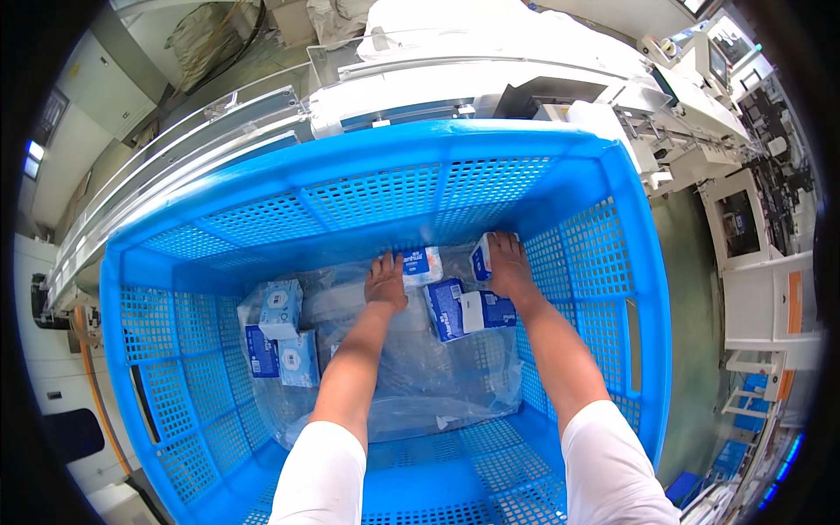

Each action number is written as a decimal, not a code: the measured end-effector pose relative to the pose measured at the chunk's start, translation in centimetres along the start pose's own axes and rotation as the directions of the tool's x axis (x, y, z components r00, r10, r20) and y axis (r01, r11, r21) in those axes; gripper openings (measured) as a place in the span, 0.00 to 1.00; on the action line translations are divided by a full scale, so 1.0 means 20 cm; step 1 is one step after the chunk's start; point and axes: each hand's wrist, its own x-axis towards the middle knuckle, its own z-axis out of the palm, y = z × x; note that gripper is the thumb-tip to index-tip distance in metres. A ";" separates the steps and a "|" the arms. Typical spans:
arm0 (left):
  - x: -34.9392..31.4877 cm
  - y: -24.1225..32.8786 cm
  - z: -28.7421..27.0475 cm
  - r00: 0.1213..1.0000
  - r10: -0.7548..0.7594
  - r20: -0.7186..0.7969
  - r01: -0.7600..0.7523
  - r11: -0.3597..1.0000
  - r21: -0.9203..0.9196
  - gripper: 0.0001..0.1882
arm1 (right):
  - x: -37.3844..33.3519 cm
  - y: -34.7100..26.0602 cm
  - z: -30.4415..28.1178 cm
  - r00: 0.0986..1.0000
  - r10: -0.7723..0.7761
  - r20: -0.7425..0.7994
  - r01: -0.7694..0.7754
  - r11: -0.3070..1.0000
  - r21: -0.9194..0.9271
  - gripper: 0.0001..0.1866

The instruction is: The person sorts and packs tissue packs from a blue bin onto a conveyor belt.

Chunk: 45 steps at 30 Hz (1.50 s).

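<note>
My two arms reach down into a large blue plastic crate (577, 149). My left hand (386, 284) lies with fingers stretched out, its thumb side against the left end of a white-and-blue tissue pack (422, 266). Over at the right wall, my right hand (507, 262) is closed over another blue-and-white tissue pack (479, 262), partly hidden by the fingers. Just below and between the hands are a dark blue pack (446, 311) and a blue pack with a white patch (497, 312). Clear plastic film (420, 385) covers much of what lies beneath.
Several packs lie at the crate's left: a light blue pack (280, 308), a dark blue pack (262, 352) and a pale blue pack (299, 359). Beyond the far rim runs a white machine frame (350, 96). White machinery (752, 302) stands to the right.
</note>
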 end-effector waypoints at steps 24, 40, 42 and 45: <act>-1.71 -0.77 -1.09 0.759 0.639 -0.126 0.328 -0.542 -0.774 0.37 | -1.16 -0.89 -1.46 0.966 -0.196 0.171 -0.258 -0.646 0.719 0.30; -3.16 -1.18 -0.57 0.863 0.199 -0.464 -0.194 -0.718 -0.669 0.39 | -2.19 -2.01 -1.33 0.857 -0.511 -0.065 -0.321 -0.630 0.707 0.39; -3.39 -1.29 -0.44 0.892 0.075 -0.445 -0.304 -0.629 -0.716 0.42 | -2.31 -2.16 -1.29 0.834 -0.550 -0.047 -0.179 -0.350 0.919 0.55; -3.67 -1.41 -0.10 0.933 -0.123 -0.339 -0.338 -0.625 -0.704 0.45 | -2.44 -2.45 -1.31 0.665 -0.746 -0.032 -0.207 -0.225 0.952 0.60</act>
